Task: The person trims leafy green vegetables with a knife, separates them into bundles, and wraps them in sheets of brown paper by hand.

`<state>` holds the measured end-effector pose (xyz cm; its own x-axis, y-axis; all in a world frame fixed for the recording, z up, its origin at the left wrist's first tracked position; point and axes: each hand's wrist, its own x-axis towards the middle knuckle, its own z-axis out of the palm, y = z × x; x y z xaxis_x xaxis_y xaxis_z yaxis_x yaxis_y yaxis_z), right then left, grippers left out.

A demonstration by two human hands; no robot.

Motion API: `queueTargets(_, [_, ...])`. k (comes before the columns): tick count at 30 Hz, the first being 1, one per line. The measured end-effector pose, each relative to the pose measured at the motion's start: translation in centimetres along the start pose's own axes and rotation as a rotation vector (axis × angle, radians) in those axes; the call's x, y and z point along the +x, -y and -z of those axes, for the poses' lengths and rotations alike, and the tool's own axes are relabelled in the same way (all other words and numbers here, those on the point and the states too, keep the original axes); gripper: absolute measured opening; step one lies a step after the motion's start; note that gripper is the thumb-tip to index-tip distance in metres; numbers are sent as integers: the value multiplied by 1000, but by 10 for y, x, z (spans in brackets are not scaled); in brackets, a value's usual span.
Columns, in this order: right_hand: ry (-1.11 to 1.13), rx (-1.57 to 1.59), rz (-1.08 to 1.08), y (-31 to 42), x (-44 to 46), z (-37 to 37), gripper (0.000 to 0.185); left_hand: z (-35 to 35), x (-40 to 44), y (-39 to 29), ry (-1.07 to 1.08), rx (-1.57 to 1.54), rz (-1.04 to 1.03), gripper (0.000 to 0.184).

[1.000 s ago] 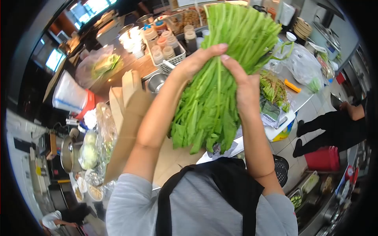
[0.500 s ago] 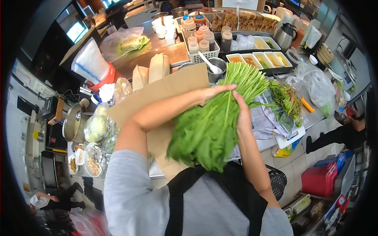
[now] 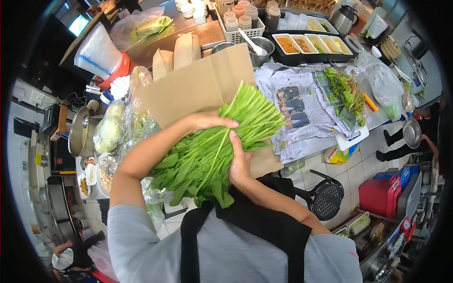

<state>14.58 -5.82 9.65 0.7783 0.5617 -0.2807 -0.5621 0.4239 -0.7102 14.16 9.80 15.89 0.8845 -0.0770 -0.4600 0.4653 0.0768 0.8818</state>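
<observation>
A large bunch of leafy greens (image 3: 198,158) is held in both hands over the counter edge, close to my body. Its cut stems point up and right, and its leaves hang down and left. My left hand (image 3: 210,121) wraps the bunch from the upper left, with its other fingers hidden behind the stems. From the lower right, my right hand (image 3: 239,162) closes around it, thumb on top. Beneath and behind the greens lies a sheet of brown paper (image 3: 188,92). Right of it is spread newspaper (image 3: 302,134) with a pile of leftover stems and roots (image 3: 347,94).
An orange-handled knife (image 3: 371,101) and a white cutting board (image 3: 353,138) lie at right. Topping trays (image 3: 302,57), a metal pot with a spoon (image 3: 262,54) and a squeeze-bottle basket (image 3: 240,34) stand behind. A black stool (image 3: 326,200) is below; another person holds a metal bowl (image 3: 412,133).
Both hands have carried the greens left and slightly down, from beside the newspaper to over the brown paper. More of the newspaper now shows. The view has shifted a little.
</observation>
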Motion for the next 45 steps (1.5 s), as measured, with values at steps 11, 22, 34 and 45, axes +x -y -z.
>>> queueTargets(11, [-31, 267, -283, -34, 26, 44, 52, 1, 51, 55, 90, -48, 297, 71])
queueTargets(22, [-36, 164, -256, -1, 10, 29, 53, -21, 24, 6, -8, 28, 188, 69])
queueTargets(34, [-86, -183, -364, -24, 32, 57, 68, 1, 47, 44, -125, 399, -12, 100])
queueTargets(45, [87, -747, -985, 54, 56, 59, 99, -104, 20, 61, -707, 1361, 335, 118])
